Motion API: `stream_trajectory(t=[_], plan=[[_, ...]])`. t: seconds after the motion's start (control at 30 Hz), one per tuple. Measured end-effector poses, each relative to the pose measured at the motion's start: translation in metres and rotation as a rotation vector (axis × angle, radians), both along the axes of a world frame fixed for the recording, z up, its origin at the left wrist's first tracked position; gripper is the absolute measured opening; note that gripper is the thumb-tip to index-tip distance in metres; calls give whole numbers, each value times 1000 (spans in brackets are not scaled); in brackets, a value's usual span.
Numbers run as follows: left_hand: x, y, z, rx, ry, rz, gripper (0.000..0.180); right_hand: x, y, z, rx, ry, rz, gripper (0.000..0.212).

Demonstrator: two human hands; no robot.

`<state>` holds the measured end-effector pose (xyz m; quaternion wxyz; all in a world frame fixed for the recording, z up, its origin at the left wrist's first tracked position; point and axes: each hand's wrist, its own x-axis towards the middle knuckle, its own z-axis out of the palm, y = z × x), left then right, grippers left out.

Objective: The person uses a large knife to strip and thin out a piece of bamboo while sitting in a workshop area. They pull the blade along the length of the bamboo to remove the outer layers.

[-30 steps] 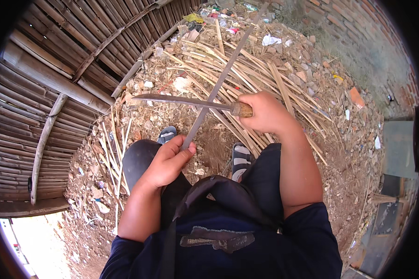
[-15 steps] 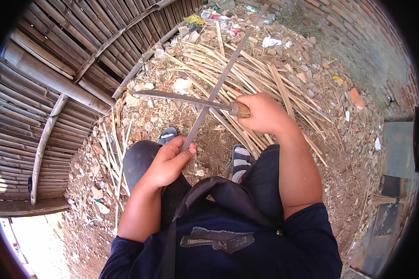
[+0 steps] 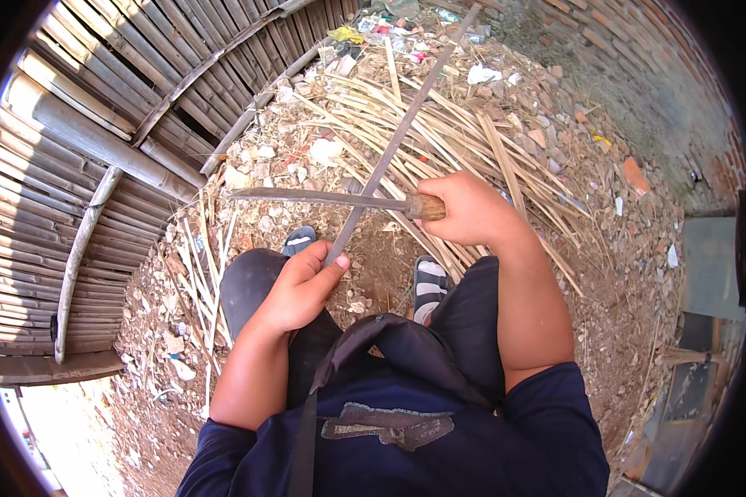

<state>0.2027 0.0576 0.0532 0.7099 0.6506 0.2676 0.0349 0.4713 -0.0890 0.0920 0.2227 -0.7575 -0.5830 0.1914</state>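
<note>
My left hand is closed, thumb and fingers pinching the near end of a long, flat, grey-brown bamboo strip. The strip slants away to the far right, over the ground. My right hand is wrapped round the wooden handle of a long-bladed knife. Its blade points left and crosses the strip a little beyond my left hand, seemingly against it. Whether the edge bites into the strip I cannot tell.
Pale split bamboo strips lie heaped on the rubble-strewn ground ahead. More thin strips lie beside my left knee. A bamboo-slat wall stands left, a brick wall right. My sandalled feet are below the strip.
The knife has slid nearer to me along the strip, its blade now more level. My left hand has hardly moved. Brighter sunlight falls on the slat wall.
</note>
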Motion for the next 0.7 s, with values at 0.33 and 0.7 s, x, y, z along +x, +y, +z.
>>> stream_trajectory(t=[0.33, 0.7], plan=[[0, 0, 1, -44, -22, -4, 20, -2, -1, -2, -5, 2, 5, 24], [-1, 4, -1, -36, -4, -26, 8, 2, 0, 2, -106, 65, -58, 27]])
